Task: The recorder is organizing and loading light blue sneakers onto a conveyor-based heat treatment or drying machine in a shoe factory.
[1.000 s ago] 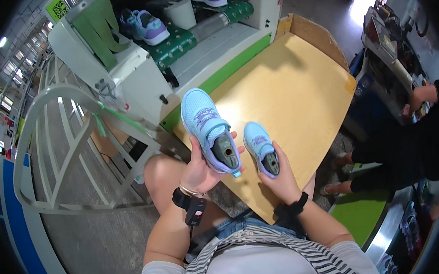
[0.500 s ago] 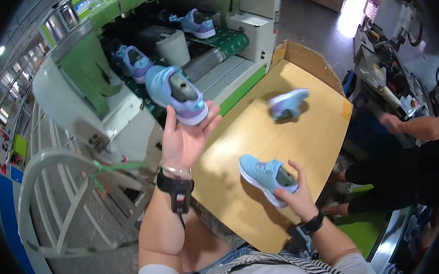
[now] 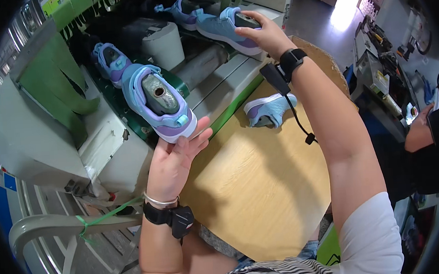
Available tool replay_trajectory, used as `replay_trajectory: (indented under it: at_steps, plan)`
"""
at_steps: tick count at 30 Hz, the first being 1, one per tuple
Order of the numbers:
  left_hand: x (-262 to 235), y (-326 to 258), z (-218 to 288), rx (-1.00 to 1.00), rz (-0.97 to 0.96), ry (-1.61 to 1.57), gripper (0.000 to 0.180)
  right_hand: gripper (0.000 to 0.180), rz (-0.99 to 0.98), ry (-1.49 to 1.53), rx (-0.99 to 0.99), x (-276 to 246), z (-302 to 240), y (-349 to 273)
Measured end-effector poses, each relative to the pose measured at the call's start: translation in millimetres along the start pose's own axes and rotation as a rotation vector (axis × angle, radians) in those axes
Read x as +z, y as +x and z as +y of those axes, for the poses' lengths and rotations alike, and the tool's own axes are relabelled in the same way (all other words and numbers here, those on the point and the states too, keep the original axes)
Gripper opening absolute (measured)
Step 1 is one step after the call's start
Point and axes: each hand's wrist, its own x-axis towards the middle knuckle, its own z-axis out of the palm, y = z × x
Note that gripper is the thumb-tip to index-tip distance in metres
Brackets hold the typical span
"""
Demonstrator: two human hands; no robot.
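Observation:
My left hand [image 3: 175,153] is at the heel of a blue and purple sneaker [image 3: 136,89], thumb against the white sole and fingers under it. A grey-green shoe last [image 3: 162,101] fills its opening, and its toe lies over the left green conveyor belt. Stretched out to the far right, my right hand [image 3: 269,35] grips a second sneaker [image 3: 217,26] by its heel, a last inside it too. This one points left, over the right belt's near end. A third sneaker [image 3: 277,105] lies on its side on the wooden table [image 3: 243,186].
Another sneaker [image 3: 110,60] sits farther in on the left belt, and one more [image 3: 183,13] on the right belt. Green strip curtains [image 3: 56,92] hang at the machine's opening. A curved metal rail [image 3: 47,223] stands at left. A co-worker's arm [image 3: 419,133] shows at far right.
My right hand has carried its sneaker from above the table up to the right belt. My left hand and its sneaker have shifted slightly left and down in view. The third sneaker now lies still.

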Motion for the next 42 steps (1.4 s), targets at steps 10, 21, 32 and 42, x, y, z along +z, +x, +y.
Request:
replay_trajectory:
  at_steps: [10,21,32,42]
  plan:
    - [-1,7,-8,0.046,0.049,-0.068,0.053,0.063,0.132,-0.173,0.233,-30,119,-17]
    - [-8,-64,-66,-0.337,0.190,0.281,0.041,0.027,-0.224,-0.643,-0.131,54,47,-296]
    - [-14,-115,-160,-0.363,0.219,0.265,0.035,0.092,0.120,-0.028,0.504,42,27,-433]
    - [-35,-112,-200,-0.205,0.315,0.427,0.031,0.071,0.019,-0.249,0.102,124,-37,-435]
